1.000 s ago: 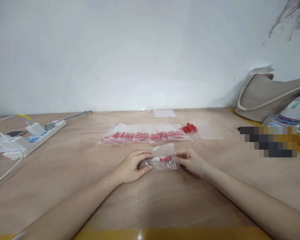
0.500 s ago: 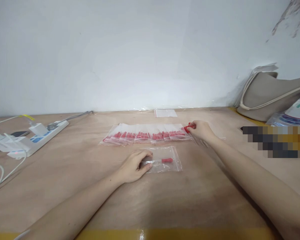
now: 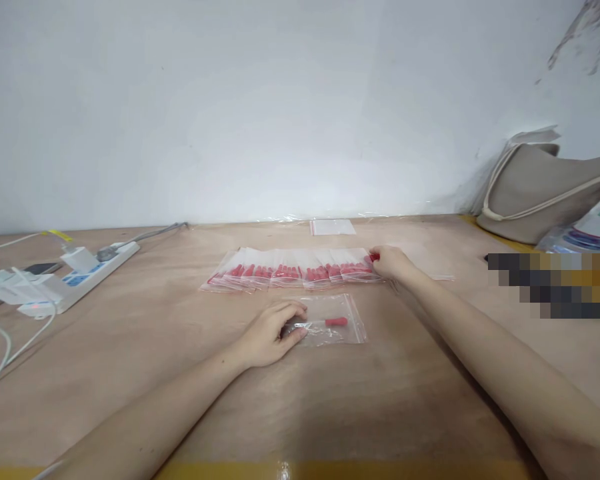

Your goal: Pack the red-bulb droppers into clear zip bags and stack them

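Observation:
A clear zip bag (image 3: 330,303) lies flat on the table, with a dropper's red rubber bulb (image 3: 336,322) inside it near the zip end. My left hand (image 3: 275,333) rests on the bag's left end, its curved fingers and thumb holding that end around the dropper's clear stem. Beyond it stretches a row of overlapping zip bags (image 3: 285,257) with several red bulbs showing. At the row's right end, my right hand (image 3: 391,262) has closed fingers at a red bulb (image 3: 374,257); the rest of what it pinches is hidden by the fingers.
A flat white zip bag (image 3: 333,227) lies by the wall. On the left stands a white power strip (image 3: 100,280) with plugs, cables and a dark phone (image 3: 40,268). A grey-beige bag (image 3: 530,190) and a plastic package (image 3: 590,223) occupy the right side.
My right hand has shifted slightly left and down, bringing the red bulb closer against the row's right end. My left hand and the front bag stay put.

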`<state>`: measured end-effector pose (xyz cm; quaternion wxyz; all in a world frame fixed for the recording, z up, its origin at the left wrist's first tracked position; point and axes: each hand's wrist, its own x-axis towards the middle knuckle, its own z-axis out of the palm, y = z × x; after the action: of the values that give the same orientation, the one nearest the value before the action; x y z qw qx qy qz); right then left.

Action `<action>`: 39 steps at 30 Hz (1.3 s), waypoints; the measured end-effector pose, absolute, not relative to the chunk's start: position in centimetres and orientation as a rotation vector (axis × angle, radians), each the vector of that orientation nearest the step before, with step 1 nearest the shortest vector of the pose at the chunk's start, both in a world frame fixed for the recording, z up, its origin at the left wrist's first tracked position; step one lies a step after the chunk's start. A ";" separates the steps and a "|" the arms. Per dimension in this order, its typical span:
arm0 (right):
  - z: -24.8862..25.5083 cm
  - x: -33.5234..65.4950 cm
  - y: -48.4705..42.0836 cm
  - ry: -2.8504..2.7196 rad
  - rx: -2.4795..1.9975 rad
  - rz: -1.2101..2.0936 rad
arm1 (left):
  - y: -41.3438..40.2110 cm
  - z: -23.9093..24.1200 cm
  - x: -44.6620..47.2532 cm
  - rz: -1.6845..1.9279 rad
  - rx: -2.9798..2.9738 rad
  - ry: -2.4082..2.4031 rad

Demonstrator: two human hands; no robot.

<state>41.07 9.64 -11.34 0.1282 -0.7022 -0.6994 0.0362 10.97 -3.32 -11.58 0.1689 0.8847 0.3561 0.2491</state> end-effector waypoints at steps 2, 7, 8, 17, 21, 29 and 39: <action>-11.2 41.2 9.7 -2.046 -2.041 0.105 | -3.3 -11.6 11.0 0.705 2.521 1.014; -10.6 41.3 9.3 -2.025 -2.026 0.100 | -3.1 -11.7 11.0 0.696 2.531 1.012; -10.5 41.3 9.2 -2.008 -2.026 0.102 | -3.1 -11.7 11.0 0.699 2.532 1.011; -9.3 41.9 7.3 -1.826 -1.945 -0.019 | -3.1 -11.8 10.8 0.671 2.582 0.984; -8.3 43.3 4.3 -1.601 -1.703 0.198 | -3.0 -11.8 10.8 0.642 2.598 0.964; -11.0 41.0 0.2 -1.126 -1.248 0.790 | -2.9 -12.1 10.8 0.652 2.586 0.988; -13.1 38.6 0.2 -1.001 -1.200 0.905 | -2.9 -12.0 10.8 0.632 2.588 1.004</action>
<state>38.63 0.16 -13.11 0.6191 -0.5218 -0.4353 0.3936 10.78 -2.93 -11.99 0.1467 0.8993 0.3488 0.2195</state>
